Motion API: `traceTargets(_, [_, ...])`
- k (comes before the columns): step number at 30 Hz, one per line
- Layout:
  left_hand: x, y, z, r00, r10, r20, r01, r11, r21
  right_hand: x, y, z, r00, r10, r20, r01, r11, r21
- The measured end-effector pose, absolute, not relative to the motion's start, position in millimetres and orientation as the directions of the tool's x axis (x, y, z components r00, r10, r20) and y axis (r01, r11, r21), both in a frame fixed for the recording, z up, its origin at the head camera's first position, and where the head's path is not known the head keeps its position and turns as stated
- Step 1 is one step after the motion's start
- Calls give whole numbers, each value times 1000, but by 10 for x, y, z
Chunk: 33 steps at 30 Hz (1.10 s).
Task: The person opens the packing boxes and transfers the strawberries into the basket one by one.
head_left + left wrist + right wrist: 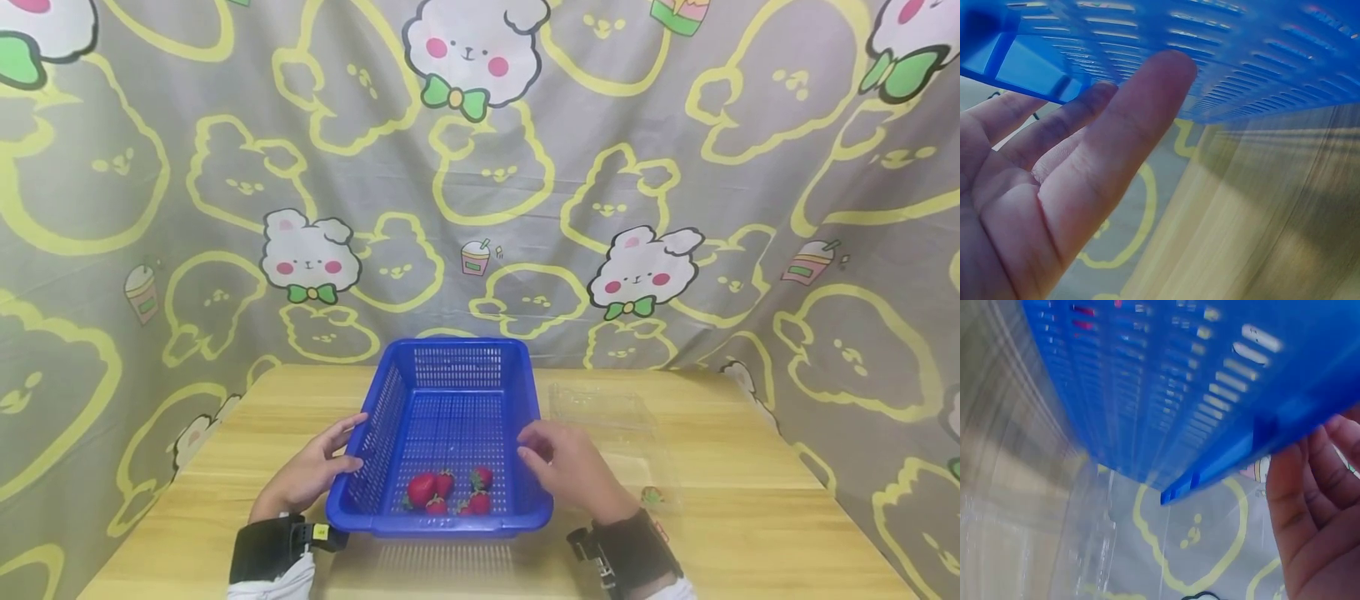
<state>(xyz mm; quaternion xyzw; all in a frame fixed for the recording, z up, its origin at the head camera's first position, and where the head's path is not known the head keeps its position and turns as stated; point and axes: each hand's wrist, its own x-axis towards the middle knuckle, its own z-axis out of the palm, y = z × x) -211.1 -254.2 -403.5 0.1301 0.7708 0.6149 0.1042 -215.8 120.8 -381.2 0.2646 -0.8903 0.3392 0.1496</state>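
A blue plastic basket (450, 525) with slotted walls is held just above the wooden table, and light through its slots falls on the tabletop below. Several red strawberries (422, 488) with green leaves lie at its near end. My left hand (318, 467) supports the basket's left side from outside; in the left wrist view its straight thumb (1141, 119) lies along the slotted wall and the other fingers reach up to the rim. On the opposite side my right hand (566, 467) grips the rim with bent fingers, its fingertips at the edge in the right wrist view.
Right of the basket, a clear plastic container (600, 408) stands on the wooden table (750, 500). Near my right wrist a small green-and-orange patch (651, 495) shows on clear plastic. A grey patterned curtain (517, 200) hangs behind the table and at both sides.
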Motion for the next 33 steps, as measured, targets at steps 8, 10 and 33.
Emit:
traceTargets(8, [-2112, -2538, -4030, -948, 319, -5, 71, 226, 972, -2244, 1450, -3780, -884, -254, 393, -445, 716, -539])
traceTargets(10, [-2114, -2539, -4031, -948, 318, -5, 70, 224, 972, -2265, 1529, -3777, -899, -240, 366, -414, 736, -536])
traceTargets(33, [-2115, -2536, -4025, -948, 319, -9, 68, 229, 971, -2221, 2325, -3732, -978, -193, -77, -133, 868, -478])
